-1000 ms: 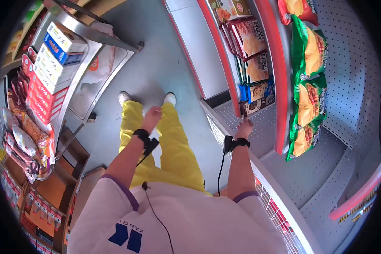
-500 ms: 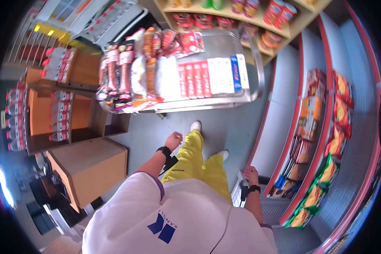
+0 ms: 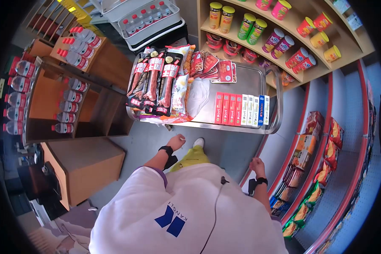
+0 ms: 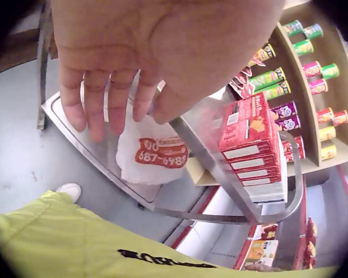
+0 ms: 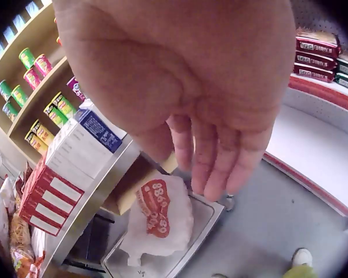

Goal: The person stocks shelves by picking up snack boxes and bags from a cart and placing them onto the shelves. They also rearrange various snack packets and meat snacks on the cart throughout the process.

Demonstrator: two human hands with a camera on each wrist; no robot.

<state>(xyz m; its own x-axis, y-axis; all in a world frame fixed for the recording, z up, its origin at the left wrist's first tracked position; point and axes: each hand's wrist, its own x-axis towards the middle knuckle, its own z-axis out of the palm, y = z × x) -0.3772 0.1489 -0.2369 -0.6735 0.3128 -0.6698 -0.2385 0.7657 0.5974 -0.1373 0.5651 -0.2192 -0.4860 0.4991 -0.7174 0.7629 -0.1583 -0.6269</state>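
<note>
My left hand (image 3: 176, 142) hangs in front of the cart's near edge, its fingers loose and holding nothing. To the right, my right hand (image 3: 257, 166) is also bare, beside the red-edged shelves. The metal cart (image 3: 250, 80) carries a row of red, white and blue boxes (image 3: 226, 109) along its near right side. Long black-and-red snack packs (image 3: 153, 82) are heaped at its left end, and flat red packets (image 3: 224, 71) lie toward the back. On the cart's lower tray, a white plastic bag with red print (image 4: 156, 153) shows in the left wrist view.
Wooden shelves (image 3: 300, 36) with canned snacks and tubs stand behind the cart. Red-edged shelves with chip bags (image 3: 326, 169) run along the right. At left are a wooden rack of water bottles (image 3: 65, 106) and a brown counter (image 3: 86, 169). Grey floor (image 3: 150, 139) lies between.
The view has swung from the floor and right shelves up toward the cart, which now spans the front and appears nearer. Both hands stay low and hold nothing.
</note>
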